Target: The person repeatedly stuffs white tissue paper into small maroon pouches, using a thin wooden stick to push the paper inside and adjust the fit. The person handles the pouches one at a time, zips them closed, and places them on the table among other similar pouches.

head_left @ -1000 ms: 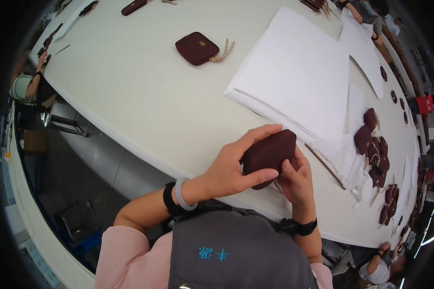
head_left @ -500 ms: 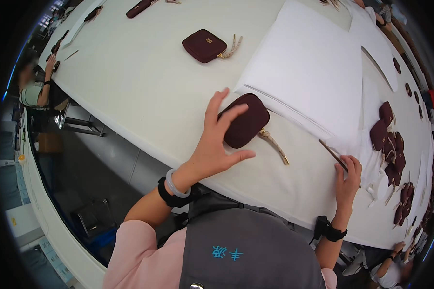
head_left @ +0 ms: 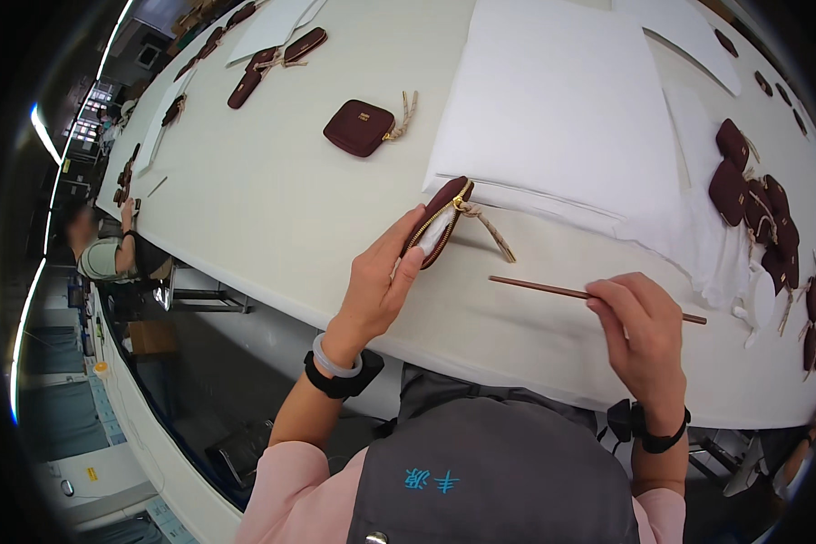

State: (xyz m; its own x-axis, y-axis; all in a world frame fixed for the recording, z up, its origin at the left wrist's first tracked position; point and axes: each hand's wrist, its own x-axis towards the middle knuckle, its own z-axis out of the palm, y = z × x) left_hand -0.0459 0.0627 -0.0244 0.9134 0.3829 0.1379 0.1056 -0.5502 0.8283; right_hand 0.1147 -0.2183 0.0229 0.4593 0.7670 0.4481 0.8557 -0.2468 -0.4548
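My left hand (head_left: 378, 281) grips a small burgundy zip pouch (head_left: 443, 201) and holds it on edge above the white table. The pouch's gold zipper is undone, and white filling shows in the gap. From the zipper pull a beige knotted cord (head_left: 491, 238) with a gold tip hangs to the right. My right hand (head_left: 639, 331) pinches a thin brown stick (head_left: 548, 288) near its middle, one end pointing left toward the pouch. The stick and the pouch are apart.
Ahead lies another burgundy pouch (head_left: 360, 127), beside large white sheets (head_left: 553, 100). More pouches (head_left: 730, 192) are heaped at the right, next to crumpled white tissue (head_left: 698, 272). A co-worker (head_left: 104, 254) sits at the table's far left edge.
My left hand has picked the pouch up off the table and turned it so its undone zipper faces up. My right hand has lifted the stick and swung it to point left.
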